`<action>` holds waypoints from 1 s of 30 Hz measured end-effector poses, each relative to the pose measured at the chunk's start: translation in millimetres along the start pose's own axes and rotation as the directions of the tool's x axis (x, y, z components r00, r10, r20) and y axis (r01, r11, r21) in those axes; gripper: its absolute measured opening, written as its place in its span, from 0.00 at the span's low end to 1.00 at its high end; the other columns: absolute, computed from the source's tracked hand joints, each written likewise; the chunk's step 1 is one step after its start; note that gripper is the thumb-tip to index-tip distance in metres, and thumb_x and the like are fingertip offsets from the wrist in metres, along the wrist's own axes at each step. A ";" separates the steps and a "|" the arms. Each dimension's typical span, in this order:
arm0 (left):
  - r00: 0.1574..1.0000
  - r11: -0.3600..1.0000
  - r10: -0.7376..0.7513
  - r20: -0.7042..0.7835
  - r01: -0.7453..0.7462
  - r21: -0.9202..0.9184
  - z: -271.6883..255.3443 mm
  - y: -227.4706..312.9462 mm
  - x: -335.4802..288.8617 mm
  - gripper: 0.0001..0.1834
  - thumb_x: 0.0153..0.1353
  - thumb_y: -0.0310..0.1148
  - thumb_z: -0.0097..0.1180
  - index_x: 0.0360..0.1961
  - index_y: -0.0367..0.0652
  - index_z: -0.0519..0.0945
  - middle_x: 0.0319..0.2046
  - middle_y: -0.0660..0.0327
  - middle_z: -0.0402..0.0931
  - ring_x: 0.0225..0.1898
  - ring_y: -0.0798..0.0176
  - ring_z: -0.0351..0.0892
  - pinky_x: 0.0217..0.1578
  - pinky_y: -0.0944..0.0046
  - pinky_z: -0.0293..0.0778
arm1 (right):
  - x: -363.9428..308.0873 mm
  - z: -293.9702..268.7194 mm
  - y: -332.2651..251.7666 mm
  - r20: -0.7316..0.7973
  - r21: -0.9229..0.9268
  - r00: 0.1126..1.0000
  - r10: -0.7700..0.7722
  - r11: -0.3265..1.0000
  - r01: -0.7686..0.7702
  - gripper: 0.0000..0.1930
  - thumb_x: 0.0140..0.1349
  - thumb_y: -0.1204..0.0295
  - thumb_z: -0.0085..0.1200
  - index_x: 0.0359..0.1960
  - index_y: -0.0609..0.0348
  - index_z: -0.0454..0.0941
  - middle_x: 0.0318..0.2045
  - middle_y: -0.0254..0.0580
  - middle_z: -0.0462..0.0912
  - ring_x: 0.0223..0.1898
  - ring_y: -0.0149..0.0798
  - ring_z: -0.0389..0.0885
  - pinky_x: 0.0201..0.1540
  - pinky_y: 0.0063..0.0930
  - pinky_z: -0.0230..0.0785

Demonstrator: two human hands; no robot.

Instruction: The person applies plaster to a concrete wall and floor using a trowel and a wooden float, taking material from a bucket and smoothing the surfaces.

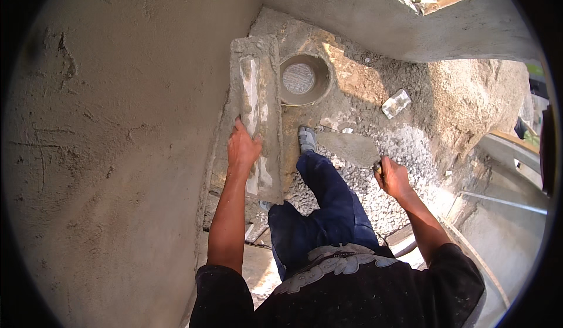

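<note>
My left hand [243,147] is closed round the handle strip of a long plastering float [271,105]. The float is crusted with grey mortar and lies lengthwise away from me, close beside the plastered wall [117,128]. In my right hand [394,178] is the dark handle of a trowel [352,148], whose grey pointed blade reaches left toward my shoe. A round bucket [323,77] stands just right of the float's far end, its inside coated grey with a pale patch at the bottom.
Loose gravel [407,143] covers the ground under the trowel and around my legs. A pale broken block [396,103] lies beyond it. Rough rock [481,96] rises at the right, and a low grey wall [375,26] runs across the back. Planks and a strip lie at lower right.
</note>
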State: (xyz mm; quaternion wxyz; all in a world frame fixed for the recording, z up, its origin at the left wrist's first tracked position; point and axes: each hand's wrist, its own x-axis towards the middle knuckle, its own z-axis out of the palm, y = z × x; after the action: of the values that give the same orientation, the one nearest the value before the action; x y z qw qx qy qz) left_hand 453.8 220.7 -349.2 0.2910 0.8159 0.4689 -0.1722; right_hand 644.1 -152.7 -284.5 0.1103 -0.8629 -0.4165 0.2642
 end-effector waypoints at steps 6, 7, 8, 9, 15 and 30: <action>0.995 0.991 0.092 0.037 -0.095 0.094 -84.9 98.7 43.4 0.56 0.53 0.34 0.62 0.70 0.29 0.34 0.49 0.38 0.75 0.48 0.41 0.78 0.54 0.53 0.72 | -14.7 -27.0 -25.1 0.088 -0.133 0.905 -0.416 0.896 0.425 0.09 0.53 0.67 0.57 0.32 0.55 0.72 0.26 0.39 0.75 0.29 0.45 0.79 0.31 0.38 0.73; 0.994 0.990 0.101 0.038 -0.104 0.095 -91.0 106.4 45.5 0.56 0.52 0.35 0.61 0.71 0.30 0.34 0.49 0.38 0.76 0.49 0.40 0.77 0.56 0.53 0.70 | -16.4 -31.7 -34.6 0.148 -0.169 0.886 -0.440 0.871 0.461 0.08 0.55 0.68 0.54 0.35 0.54 0.73 0.26 0.38 0.76 0.29 0.43 0.80 0.31 0.37 0.73; 0.993 0.989 0.109 0.041 -0.113 0.097 -96.1 112.9 46.3 0.56 0.52 0.35 0.61 0.71 0.30 0.34 0.49 0.39 0.76 0.50 0.40 0.77 0.58 0.53 0.68 | -21.0 -31.4 -38.8 0.149 -0.168 0.870 -0.470 0.855 0.491 0.08 0.55 0.68 0.54 0.35 0.54 0.73 0.27 0.38 0.76 0.30 0.43 0.80 0.31 0.37 0.73; 0.992 0.988 0.120 0.043 -0.124 0.097 -99.7 117.5 48.6 0.56 0.52 0.36 0.60 0.71 0.30 0.35 0.49 0.39 0.76 0.51 0.39 0.76 0.60 0.52 0.66 | -23.5 -29.8 -42.2 0.150 -0.170 0.854 -0.499 0.838 0.519 0.08 0.55 0.68 0.53 0.36 0.54 0.74 0.27 0.38 0.76 0.30 0.42 0.80 0.31 0.36 0.73; 0.992 0.997 0.019 0.123 -0.028 0.070 -105.3 119.9 45.3 0.59 0.50 0.38 0.61 0.72 0.36 0.32 0.52 0.43 0.75 0.50 0.46 0.78 0.38 0.56 0.85 | -47.3 -28.1 -48.2 0.248 -0.231 0.805 -0.539 0.774 0.589 0.09 0.54 0.67 0.50 0.37 0.52 0.74 0.28 0.35 0.76 0.32 0.40 0.80 0.34 0.36 0.74; 0.932 0.997 0.058 0.358 -0.075 0.036 -69.2 93.8 15.1 0.57 0.45 0.35 0.62 0.72 0.36 0.40 0.49 0.40 0.77 0.31 0.50 0.85 0.28 0.59 0.84 | 41.9 -13.6 -27.1 0.019 -0.266 0.954 -0.299 0.918 0.293 0.06 0.59 0.72 0.49 0.37 0.54 0.69 0.29 0.45 0.77 0.31 0.52 0.80 0.29 0.42 0.72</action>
State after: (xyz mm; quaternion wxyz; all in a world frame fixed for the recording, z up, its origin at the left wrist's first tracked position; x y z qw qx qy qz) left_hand 543.1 238.1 -274.8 0.3568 0.7935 0.3761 -0.3187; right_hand 655.2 -102.6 -277.2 0.0369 -0.7997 -0.5726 0.1767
